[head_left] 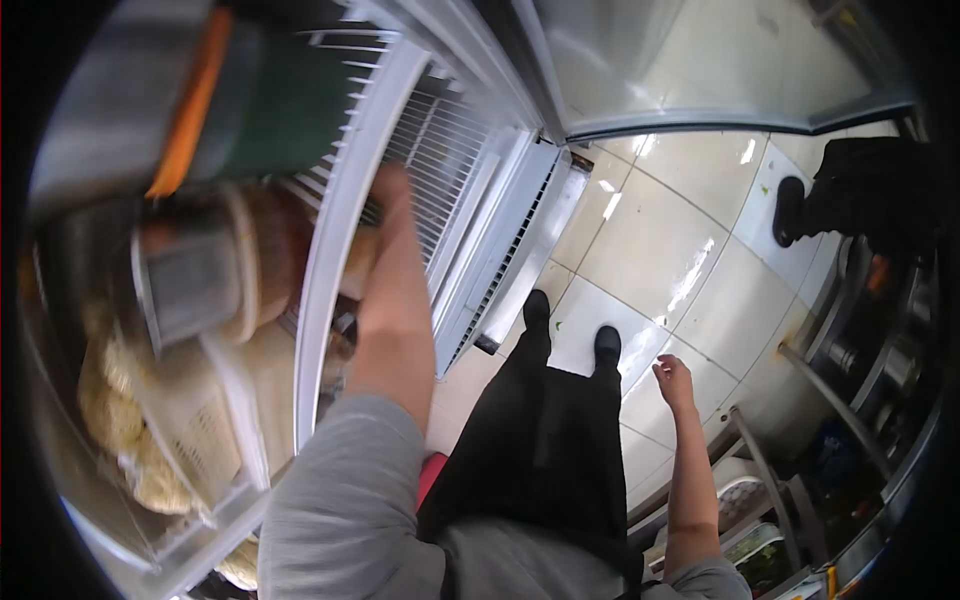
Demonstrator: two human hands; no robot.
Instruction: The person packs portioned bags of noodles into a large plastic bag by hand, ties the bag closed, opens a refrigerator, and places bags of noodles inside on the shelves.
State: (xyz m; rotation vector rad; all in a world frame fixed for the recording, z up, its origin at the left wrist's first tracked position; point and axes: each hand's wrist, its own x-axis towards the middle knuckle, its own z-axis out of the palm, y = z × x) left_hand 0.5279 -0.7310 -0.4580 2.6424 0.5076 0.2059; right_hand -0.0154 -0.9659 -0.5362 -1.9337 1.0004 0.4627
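Note:
My left arm reaches into an open fridge with a white wire shelf [432, 170]. My left hand [390, 190] is bent in behind the shelf's white front edge [335, 215]; its fingers are hidden and blurred, so I cannot see whether it holds anything. Nearest on the shelf are a clear tub with a pale rim [245, 265] and a dark green container with an orange band [190, 100], both smeared by motion. Down at my side hangs my right hand [674, 380], fingers loosely apart with nothing in them, above the tiled floor.
Bagged pale food [150, 470] and a white plastic basket [200, 420] sit lower in the fridge. The glass door [720, 60] stands open ahead. Another person's dark-clad leg [865, 200] is at right, beside metal racks [845, 400] holding containers.

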